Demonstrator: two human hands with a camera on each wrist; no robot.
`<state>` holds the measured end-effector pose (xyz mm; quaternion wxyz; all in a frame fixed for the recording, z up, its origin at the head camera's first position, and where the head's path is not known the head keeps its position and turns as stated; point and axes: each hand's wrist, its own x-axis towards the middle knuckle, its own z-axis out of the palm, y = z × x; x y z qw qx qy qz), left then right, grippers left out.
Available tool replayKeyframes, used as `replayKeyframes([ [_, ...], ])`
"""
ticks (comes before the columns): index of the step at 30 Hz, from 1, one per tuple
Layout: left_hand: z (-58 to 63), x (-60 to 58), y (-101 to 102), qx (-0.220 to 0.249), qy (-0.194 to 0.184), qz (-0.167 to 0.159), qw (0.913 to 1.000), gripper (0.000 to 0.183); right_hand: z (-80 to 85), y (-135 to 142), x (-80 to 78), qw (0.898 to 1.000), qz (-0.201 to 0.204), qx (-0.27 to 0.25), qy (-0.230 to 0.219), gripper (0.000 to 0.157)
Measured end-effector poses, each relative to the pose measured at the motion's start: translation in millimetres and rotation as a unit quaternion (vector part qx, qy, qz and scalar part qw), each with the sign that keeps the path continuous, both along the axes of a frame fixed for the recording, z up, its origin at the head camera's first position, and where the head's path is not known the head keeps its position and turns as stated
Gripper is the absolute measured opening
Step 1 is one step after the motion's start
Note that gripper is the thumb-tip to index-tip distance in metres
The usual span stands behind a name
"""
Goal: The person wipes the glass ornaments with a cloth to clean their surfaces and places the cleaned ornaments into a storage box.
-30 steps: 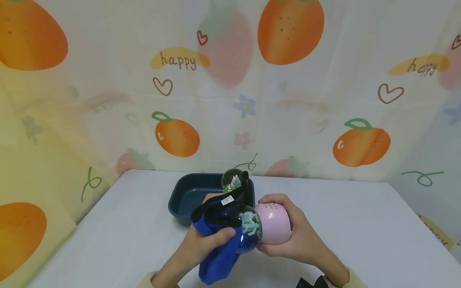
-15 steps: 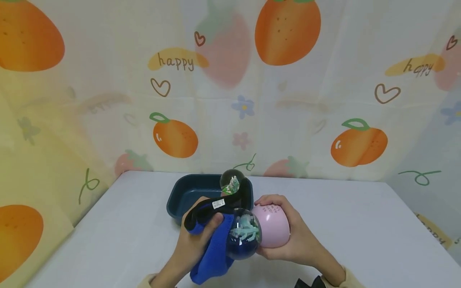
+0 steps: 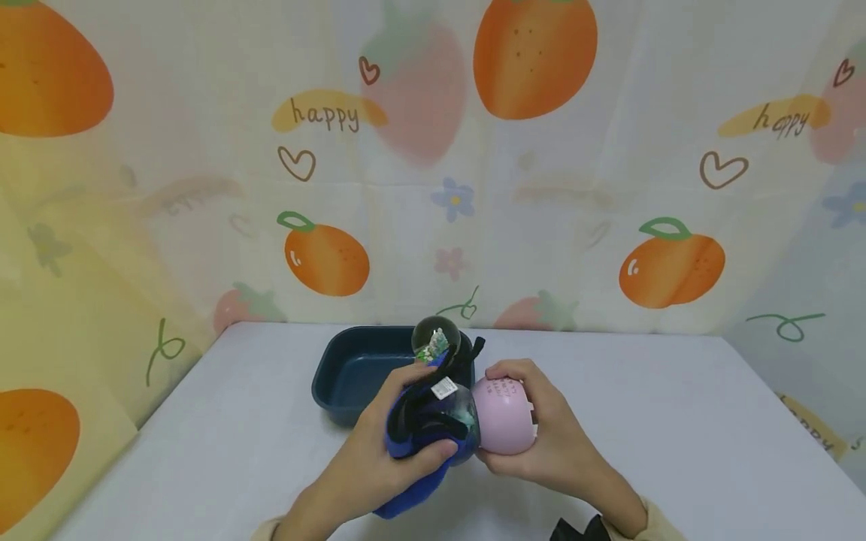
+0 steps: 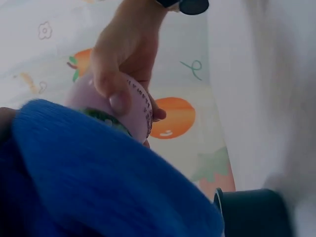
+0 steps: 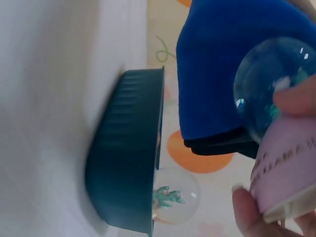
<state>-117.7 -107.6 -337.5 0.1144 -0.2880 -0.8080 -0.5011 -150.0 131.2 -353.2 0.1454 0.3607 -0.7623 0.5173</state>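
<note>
A snow globe with a pink base (image 3: 504,415) lies on its side in the air over the table, its glass ball pointing left. My right hand (image 3: 553,424) grips the base, which carries printed lettering. A blue cloth (image 3: 416,492) with a black side and a white tag is in my left hand (image 3: 368,451), wrapped over the ball and covering most of it in the head view. From the right wrist view, the clear glass ball (image 5: 259,74) shows against the cloth, with small green shapes inside.
Behind the hands, a dark teal tub (image 3: 352,376) stands on the white table (image 3: 676,421). A second snow globe (image 3: 435,338) sits at its right end. Something black (image 3: 580,530) lies at the front edge, near the right sleeve. A fruit-patterned curtain (image 3: 541,173) hangs behind.
My left hand has moved right and brought the cloth over the glass ball, which was mostly bare half a second ago. The right hand keeps its hold on the base, nearly in place.
</note>
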Motion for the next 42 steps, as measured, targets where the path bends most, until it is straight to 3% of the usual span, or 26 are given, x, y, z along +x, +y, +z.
replayKeyframes([
  [2, -2.4, 0.8, 4, -0.051, 0.061, 0.041, 0.9960, 0.075, -0.9, -1, 0.5, 1.000, -0.022, 0.012, 0.004, 0.084],
  [4, -4.9, 0.6, 7, -0.099, 0.108, 0.082, 0.9859, 0.081, -2.0, -2, 0.7, 0.999, -0.044, 0.026, 0.017, 0.084],
  [6, -6.3, 0.2, 8, -0.121, 0.128, 0.102, 0.9792, 0.084, -2.4, -3, 0.9, 0.997, -0.058, 0.037, 0.032, 0.084],
  [8, -6.9, -1.9, 8, -0.111, 0.137, 0.100, 0.9792, 0.085, -2.0, -3, 1.7, 0.995, -0.069, 0.048, 0.051, 0.084],
  [12, -6.9, -7.2, 4, -0.028, 0.133, 0.062, 0.9887, 0.074, 0.5, -3, 4.6, 0.993, -0.066, 0.052, 0.077, 0.080],
  [15, -4.9, -10.7, -1, 0.035, 0.137, 0.039, 0.9892, 0.056, 3.0, -4, 6.1, 0.993, -0.056, 0.046, 0.093, 0.079],
  [19, -2.9, -13.0, -5, 0.074, 0.130, 0.042, 0.9879, 0.043, 4.6, -4, 7.5, 0.993, -0.049, 0.041, 0.100, 0.080],
  [23, -2.6, -13.8, -8, 0.077, 0.082, 0.039, 0.9929, 0.046, 5.1, -4, 8.1, 0.993, -0.043, 0.036, 0.107, 0.081],
  [27, -3.4, -12.9, -9, 0.068, 0.020, -0.019, 0.9973, 0.062, 4.6, -5, 7.9, 0.993, -0.026, 0.029, 0.111, 0.081],
  [29, -4.0, -12.9, -10, 0.055, 0.007, -0.048, 0.9973, 0.070, 3.9, -5, 8.0, 0.993, -0.018, 0.026, 0.113, 0.081],
  [33, -5.4, -13.8, -10, 0.040, 0.021, -0.056, 0.9975, 0.071, 3.1, -6, 7.4, 0.993, -0.007, 0.025, 0.112, 0.080],
  [42, -5.8, -14.4, -8, 0.074, 0.085, -0.009, 0.9936, 0.044, 1.6, -5, 6.5, 0.994, 0.002, 0.025, 0.106, 0.081],
])
